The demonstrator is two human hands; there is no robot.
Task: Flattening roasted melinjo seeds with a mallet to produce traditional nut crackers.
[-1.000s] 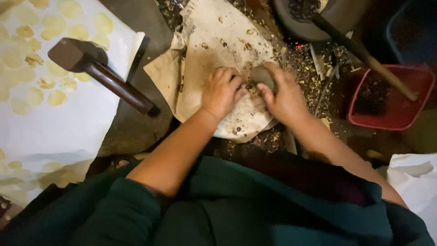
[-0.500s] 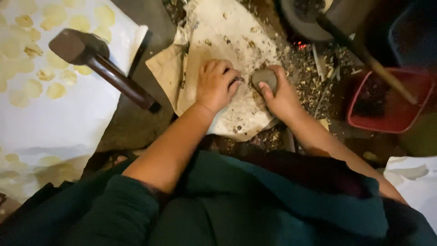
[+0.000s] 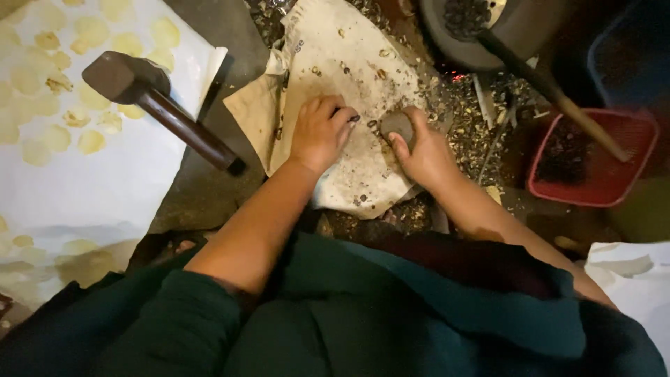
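Near edge, 6 o'clock: dark green clothing [image 3: 391,314] fills the bottom of the view, both bare forearms reach out from it.

Left hand [image 3: 319,132]: palm down on the pale cloth [image 3: 349,63], fingers curled over something small and dark at the fingertips. Too small to tell what it is, and can't tell whether the grip is clenched on it or just pressing it down.

Right hand [image 3: 426,153]: just beside the left, at its 3 o'clock. Grip is closed around a rounded grey stone [image 3: 398,126], thumb on the near side, fingers wrapped over the far side. The stone sits low over the cloth; contact with the cloth not clear.

The cloth is stained, creased, dotted with small dark bits, and lies on a grey slab [image 3: 209,188]. Loose husk-like debris [image 3: 474,132] is piled along its 3 o'clock edge.

9 to 10 o'clock of the hands: hammer [image 3: 157,105] with dark head and dark wooden handle, lying across the edge of a white sheet [image 3: 91,188]. The sheet carries many flat pale-yellow discs [image 3: 91,139], spread apart.

3 o'clock, well apart from the right hand: red plastic basket [image 3: 597,188] with dark contents.

Far, 1 o'clock: dark round pan [image 3: 467,28] holding dark bits, a long wooden handle [image 3: 558,98] running diagonally from it over the basket. A small red glow [image 3: 453,75] shows under the pan.

4 o'clock corner: another white sheet [image 3: 631,279].
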